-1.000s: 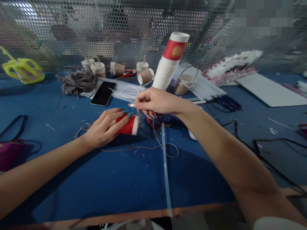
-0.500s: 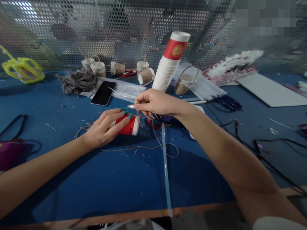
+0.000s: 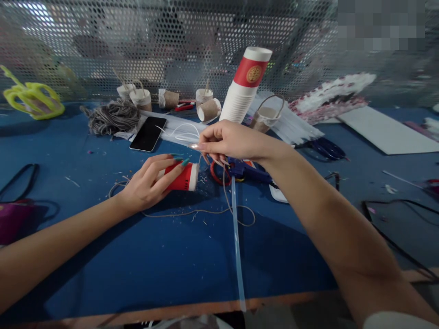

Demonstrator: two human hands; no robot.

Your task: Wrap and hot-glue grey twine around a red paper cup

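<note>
Red cup [image 3: 182, 178] lies sideways, its white end pointing right.

We see two bare forearms, slender and smooth, tapering towards narrow wrists. On the left hand [image 3: 146, 183], the fingers [image 3: 163, 182] are slim and carry long, pointed teal nails [image 3: 185, 162]. On the right hand [image 3: 236, 141], we see long nails [image 3: 195, 146] too, but in a pale, glossy, pinkish finish, the thumb's catching the light. At the near right edge, we make out the hem of a short, whitish sleeve [image 3: 387, 321], its fabric plain where it shows.
</note>
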